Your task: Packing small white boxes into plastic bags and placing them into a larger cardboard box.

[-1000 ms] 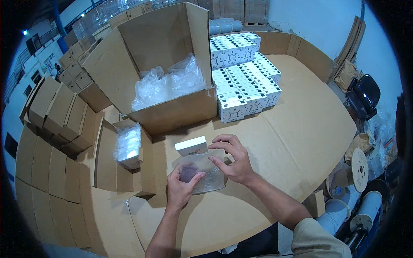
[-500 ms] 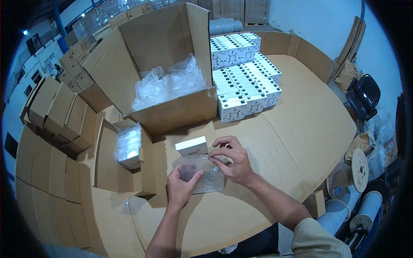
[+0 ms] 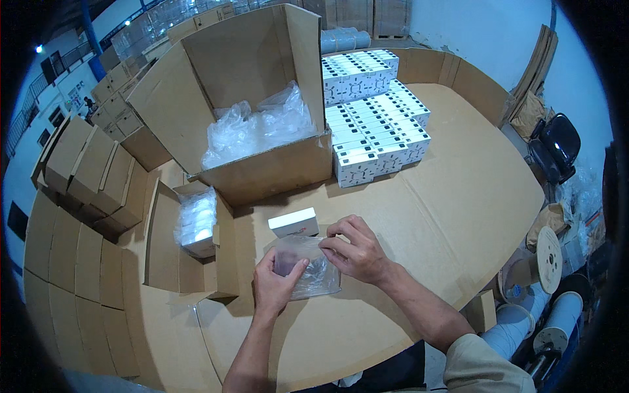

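A clear plastic bag [image 3: 313,278] is stretched between my two hands above the cardboard-covered table. My left hand [image 3: 275,283] is closed on its left side, thumb on the front. With thumb and fingers, my right hand [image 3: 357,250] pinches the bag's upper right edge. Just behind the bag a small white box [image 3: 293,223] rests on the table; the bag hides its lower part. Left of my hands stands an open cardboard carton [image 3: 226,262] holding a row of plastic-wrapped white boxes [image 3: 196,223].
A large open carton [image 3: 275,167] full of crumpled clear bags [image 3: 259,131] stands at the back. Stacked white boxes [image 3: 377,131] sit right of it. Brown cartons [image 3: 72,281] line the left side. A black chair [image 3: 555,147] and cable reels [image 3: 547,261] are beyond the right edge.
My right hand's fingers have closed more tightly on the bag's edge. The bag looks slightly more spread out. My left hand has hardly moved.
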